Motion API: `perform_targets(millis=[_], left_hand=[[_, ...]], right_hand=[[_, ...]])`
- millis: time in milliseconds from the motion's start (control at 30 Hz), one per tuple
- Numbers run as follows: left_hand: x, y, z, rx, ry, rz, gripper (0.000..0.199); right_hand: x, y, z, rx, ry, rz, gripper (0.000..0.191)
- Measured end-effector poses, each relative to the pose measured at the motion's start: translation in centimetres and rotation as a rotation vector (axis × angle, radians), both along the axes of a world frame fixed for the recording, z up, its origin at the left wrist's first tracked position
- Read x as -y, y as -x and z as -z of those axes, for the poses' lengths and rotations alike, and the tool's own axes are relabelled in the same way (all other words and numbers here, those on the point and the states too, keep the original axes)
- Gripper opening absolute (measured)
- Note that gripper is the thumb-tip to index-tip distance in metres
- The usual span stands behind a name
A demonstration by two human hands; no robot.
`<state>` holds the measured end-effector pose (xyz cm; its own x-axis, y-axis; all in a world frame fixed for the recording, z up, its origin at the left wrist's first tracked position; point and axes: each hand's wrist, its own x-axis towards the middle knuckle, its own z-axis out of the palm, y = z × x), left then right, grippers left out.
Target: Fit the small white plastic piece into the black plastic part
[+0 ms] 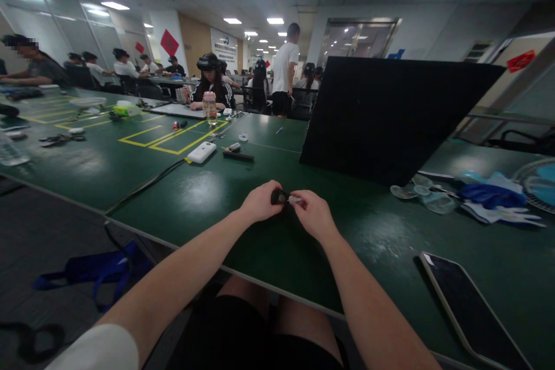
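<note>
Just above the green table, my left hand (pixel 262 201) is closed around a small dark, rounded piece (pixel 278 196); its kind is too small to make out. Close against it on the right, my right hand (pixel 313 213) pinches a short pale, whitish piece (pixel 295 200) between thumb and fingertips. The pale piece points at the dark one, and I cannot tell whether the two are joined. Beyond my hands lie a dark bar-shaped piece (pixel 241 156) and a small metallic part (pixel 234 147).
A large black panel (pixel 377 121) leans on the green table (pixel 195 231). A white device (pixel 202 152) with a cable lies left, with a tape roll (pixel 243 137) behind it. Blue-and-white gloves (pixel 494 199), a fan (pixel 541 185) and a phone (pixel 468 306) are right. A person (pixel 212 84) sits opposite.
</note>
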<state>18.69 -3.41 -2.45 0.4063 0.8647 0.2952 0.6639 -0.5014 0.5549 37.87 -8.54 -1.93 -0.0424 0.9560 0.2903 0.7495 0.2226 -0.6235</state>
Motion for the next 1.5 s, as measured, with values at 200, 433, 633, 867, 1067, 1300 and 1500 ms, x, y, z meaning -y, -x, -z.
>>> perform_targets(millis=[200, 433, 633, 867, 1067, 1300, 1500], left_hand=[[0.0, -0.2, 0.1, -0.026, -0.006, -0.005, 0.043], [-0.1, 0.0, 0.3, -0.015, -0.007, -0.036, 0.043], [-0.3, 0.1, 0.5, 0.017, -0.032, 0.008, 0.043], [-0.5, 0.3, 0.9, 0.010, -0.025, 0.072, 0.043], [-1.0, 0.3, 1.7, 0.072, 0.012, 0.026, 0.044], [-3.5, 9.2, 1.6, 0.208, 0.008, -0.161, 0.049], [-4.2, 20.3, -0.1, -0.188, -0.232, -0.264, 0.049]], right_hand=[[-0.1, 0.2, 0.0, -0.014, -0.007, -0.059, 0.037], [-0.3, -0.2, -0.1, 0.000, -0.030, 0.072, 0.022], [-0.1, -0.2, -0.4, -0.042, 0.011, 0.091, 0.023], [-0.1, 0.2, 0.0, 0.005, 0.109, 0.093, 0.021], [-0.4, -0.2, -0.5, -0.013, 0.121, 0.166, 0.042], [-1.0, -1.2, -0.5, 0.039, 0.197, 0.197, 0.057], [-1.5, -0.5, 0.0, 0.119, 0.304, 0.079, 0.049]])
